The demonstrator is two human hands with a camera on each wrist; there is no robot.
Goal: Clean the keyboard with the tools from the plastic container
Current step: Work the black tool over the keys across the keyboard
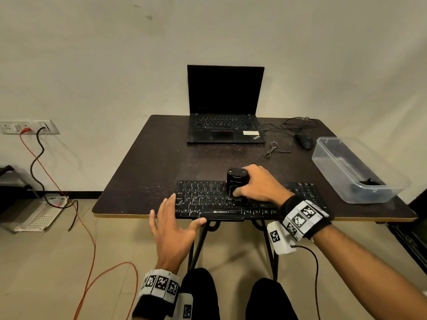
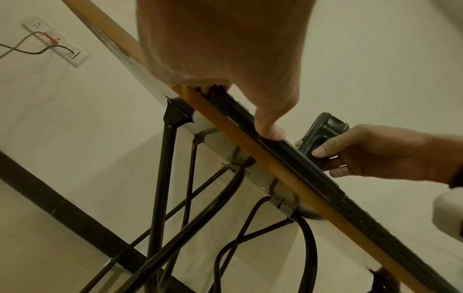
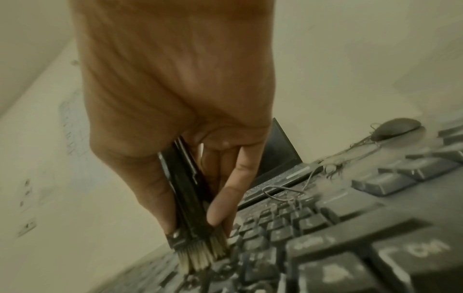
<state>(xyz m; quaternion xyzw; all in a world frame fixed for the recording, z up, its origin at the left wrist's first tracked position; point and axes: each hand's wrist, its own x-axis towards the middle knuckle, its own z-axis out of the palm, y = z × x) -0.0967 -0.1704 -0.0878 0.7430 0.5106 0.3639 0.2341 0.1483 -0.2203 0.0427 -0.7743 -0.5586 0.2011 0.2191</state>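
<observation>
The black keyboard (image 1: 208, 195) lies along the front edge of the dark table (image 1: 150, 169). My right hand (image 1: 251, 188) grips a black cleaning brush (image 1: 236, 181) upright over the keyboard's middle. In the right wrist view the brush (image 3: 188, 198) has its pale bristles (image 3: 200, 257) down among the keys of the keyboard (image 3: 325, 237). My left hand (image 1: 178, 218) is at the keyboard's left front corner with straight fingers. Its thumb (image 2: 270, 130) presses against the front rim of the keyboard (image 2: 313, 170). The clear plastic container (image 1: 332, 172) stands at the right with a dark item (image 1: 367, 182) in its near end.
An open laptop (image 1: 225, 112) stands at the back of the table. A black mouse (image 1: 304, 140) and its loose cable (image 1: 277, 144) lie to the laptop's right. Bare tabletop spreads to the left of the keyboard. The table's metal legs (image 2: 160, 178) are below its front edge.
</observation>
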